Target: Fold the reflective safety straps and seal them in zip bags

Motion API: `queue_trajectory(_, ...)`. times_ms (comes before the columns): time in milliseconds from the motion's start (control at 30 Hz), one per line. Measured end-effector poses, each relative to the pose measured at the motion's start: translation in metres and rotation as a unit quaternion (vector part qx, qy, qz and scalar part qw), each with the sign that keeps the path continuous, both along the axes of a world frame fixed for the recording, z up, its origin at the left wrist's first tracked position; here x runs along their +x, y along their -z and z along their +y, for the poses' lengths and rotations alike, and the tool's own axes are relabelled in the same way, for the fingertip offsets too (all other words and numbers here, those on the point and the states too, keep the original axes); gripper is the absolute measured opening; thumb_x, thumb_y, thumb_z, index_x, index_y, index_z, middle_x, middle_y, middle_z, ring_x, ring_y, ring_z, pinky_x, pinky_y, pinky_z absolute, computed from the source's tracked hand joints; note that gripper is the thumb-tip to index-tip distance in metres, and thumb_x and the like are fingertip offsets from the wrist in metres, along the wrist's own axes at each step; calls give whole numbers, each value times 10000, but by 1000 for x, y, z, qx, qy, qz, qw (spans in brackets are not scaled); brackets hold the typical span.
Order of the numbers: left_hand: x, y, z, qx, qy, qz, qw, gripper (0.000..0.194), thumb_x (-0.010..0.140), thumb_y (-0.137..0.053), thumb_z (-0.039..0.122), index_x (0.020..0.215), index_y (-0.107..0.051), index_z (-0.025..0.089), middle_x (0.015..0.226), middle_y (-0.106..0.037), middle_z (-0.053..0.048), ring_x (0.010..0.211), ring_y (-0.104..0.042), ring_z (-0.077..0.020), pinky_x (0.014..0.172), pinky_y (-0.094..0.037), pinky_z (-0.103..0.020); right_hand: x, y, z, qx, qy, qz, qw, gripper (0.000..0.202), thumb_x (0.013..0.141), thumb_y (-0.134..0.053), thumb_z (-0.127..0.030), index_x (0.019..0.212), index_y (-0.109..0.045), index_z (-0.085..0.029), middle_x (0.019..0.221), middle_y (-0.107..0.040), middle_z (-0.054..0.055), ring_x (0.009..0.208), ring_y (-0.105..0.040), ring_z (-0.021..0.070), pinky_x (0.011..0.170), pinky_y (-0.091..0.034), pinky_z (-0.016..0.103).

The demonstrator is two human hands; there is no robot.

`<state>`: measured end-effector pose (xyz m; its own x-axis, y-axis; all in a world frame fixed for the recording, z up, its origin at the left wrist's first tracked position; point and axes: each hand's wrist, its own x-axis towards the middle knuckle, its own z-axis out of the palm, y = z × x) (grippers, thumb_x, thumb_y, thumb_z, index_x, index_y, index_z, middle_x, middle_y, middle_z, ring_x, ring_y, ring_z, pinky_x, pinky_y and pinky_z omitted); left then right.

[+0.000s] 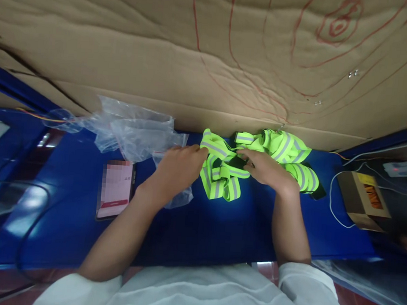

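Observation:
A bright yellow-green reflective strap with grey stripes lies looped on the blue table, between my two hands. My left hand is closed on its left side, knuckles up, and the fingertips are hidden. At the strap's upper right, the curled fingers of my right hand grip it near a black section. Behind and beside my right hand is a bunched pile of similar reflective straps. One folded strap with a black end rests by my right wrist.
Clear plastic bags lie at the back left, partly under my left hand. A phone lies left of my left forearm. An open cardboard box and white cables are at the right. A cardboard wall rises behind the blue table.

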<state>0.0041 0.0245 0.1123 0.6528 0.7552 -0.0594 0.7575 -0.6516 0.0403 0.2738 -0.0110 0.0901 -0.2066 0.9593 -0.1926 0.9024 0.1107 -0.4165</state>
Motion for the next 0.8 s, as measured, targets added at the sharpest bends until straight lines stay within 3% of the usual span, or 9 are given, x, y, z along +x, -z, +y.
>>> queue_trajectory(67, 12, -9, -6, 8, 3, -56, 998, 202, 1051, -445, 184, 1059, -646, 194, 989, -724, -45, 876, -735, -281, 715, -522, -379, -1, 1, 1, -14, -2, 3, 1000, 521, 894, -571, -10, 1384, -652, -168, 1330, -724, 110, 1097, -713, 242, 964, -520, 327)
queue_trajectory(133, 26, -10, -8, 0, 46, -120, 992, 184, 1054, -465, 194, 1110, -641, 200, 1067, -725, -46, 959, -731, -260, 759, -538, -359, -4, 1, 2, -35, 4, -14, 999, 479, 890, -570, -21, 1331, -676, -176, 1230, -755, 94, 1066, -719, 244, 907, -516, 308)
queue_trajectory(233, 43, 10, 4, -27, 137, -149, 979, 237, 1049, -482, 183, 1219, -648, 181, 1199, -700, -90, 1150, -685, -268, 959, -545, -389, -14, 0, 3, -55, 21, -86, 995, 491, 928, -595, -101, 1406, -623, -210, 1239, -743, 95, 1101, -718, 268, 858, -512, 308)
queue_trajectory(333, 45, 38, 25, -79, 115, -81, 987, 334, 982, -500, 82, 1259, -674, 149, 1265, -702, -134, 1229, -670, -322, 1051, -525, -464, -28, 2, 3, -69, 44, -173, 981, 596, 938, -662, -205, 1519, -526, -215, 1397, -654, 145, 1151, -709, 321, 836, -537, 347)
queue_trajectory(433, 35, 54, 42, -126, 90, -72, 985, 370, 945, -581, 96, 1296, -681, 157, 1338, -700, -142, 1268, -669, -326, 1074, -528, -455, -41, 7, 6, -75, 56, -207, 974, 622, 901, -707, -181, 1500, -542, -171, 1424, -617, 191, 1168, -702, 369, 870, -553, 403)
queue_trajectory(567, 22, 52, 50, -144, 90, -94, 981, 345, 995, -602, 220, 1332, -663, 179, 1359, -704, -115, 1278, -670, -301, 1075, -535, -419, -48, 11, 10, -47, 48, -222, 973, 565, 904, -689, -133, 1456, -566, -129, 1359, -664, 196, 1229, -670, 404, 996, -517, 463)
queue_trajectory(700, 30, 45, 43, -143, 80, -131, 978, 302, 1045, -552, 290, 1298, -676, 181, 1299, -731, -103, 1231, -688, -305, 1021, -549, -412, -50, 9, 10, -28, 46, -218, 975, 416, 933, -585, -69, 1346, -621, -99, 1171, -745, 193, 1068, -736, 394, 872, -532, 430)
queue_trajectory(800, 47, 45, 31, -130, 26, -116, 984, 371, 1061, -537, 419, 1301, -666, 168, 1221, -749, -131, 1173, -709, -329, 956, -566, -415, -48, 7, 10, -19, 33, -198, 979, 322, 968, -568, -99, 1275, -651, -147, 1135, -765, 151, 1056, -744, 354, 820, -519, 372)
